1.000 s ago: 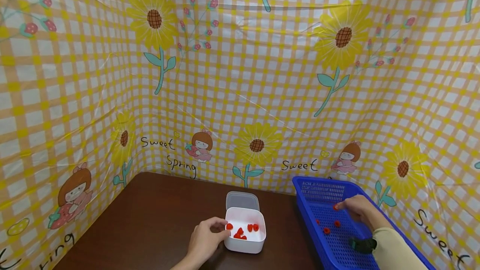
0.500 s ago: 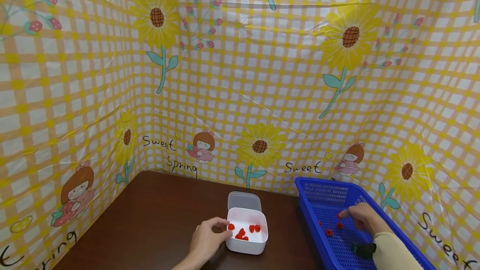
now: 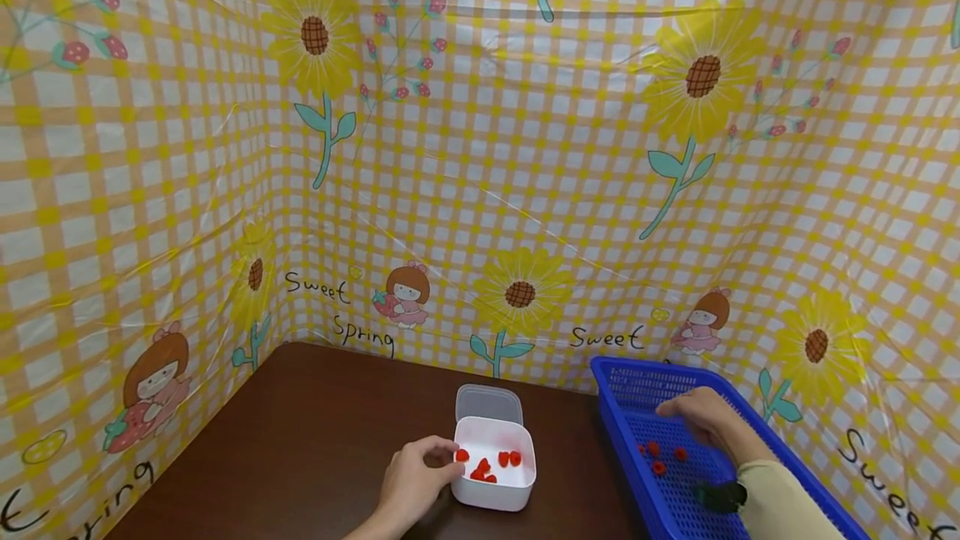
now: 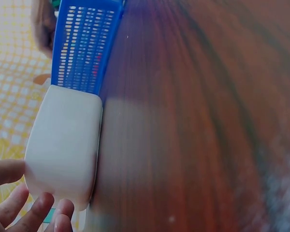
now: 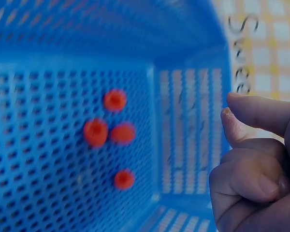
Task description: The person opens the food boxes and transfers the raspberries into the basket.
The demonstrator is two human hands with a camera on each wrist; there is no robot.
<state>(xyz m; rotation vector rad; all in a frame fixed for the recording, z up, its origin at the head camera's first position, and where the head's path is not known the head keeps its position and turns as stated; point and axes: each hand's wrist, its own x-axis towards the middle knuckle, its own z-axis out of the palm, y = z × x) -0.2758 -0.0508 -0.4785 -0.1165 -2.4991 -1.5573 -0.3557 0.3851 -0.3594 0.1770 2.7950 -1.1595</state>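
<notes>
In the head view my left hand [image 3: 420,477] holds the left side of a white plastic box [image 3: 495,492], thumb and index finger at its rim. Several red raspberries [image 3: 515,458] lie inside the box. The left wrist view shows the box's outer wall [image 4: 65,145] with curved fingers [image 4: 41,205] against it. Over the blue basket [image 3: 618,452] hovers my right hand [image 3: 708,419], its fingers curled and nothing between thumb and index fingertips. Beneath it, several raspberries [image 5: 95,133] rest on the perforated basket floor, two of them side by side.
A translucent grey lid [image 3: 487,404] is just behind the white box. Dark brown table [image 3: 337,415] spreads to the left. A checked, flower-printed cloth [image 3: 450,190] hangs around the back and both sides. A dark wrist device [image 3: 720,497] sits by the right sleeve.
The raspberry pinched by the right hand has been let go and now lies among the others in the basket. That hand has risen slightly away. The left hand keeps its place on the box.
</notes>
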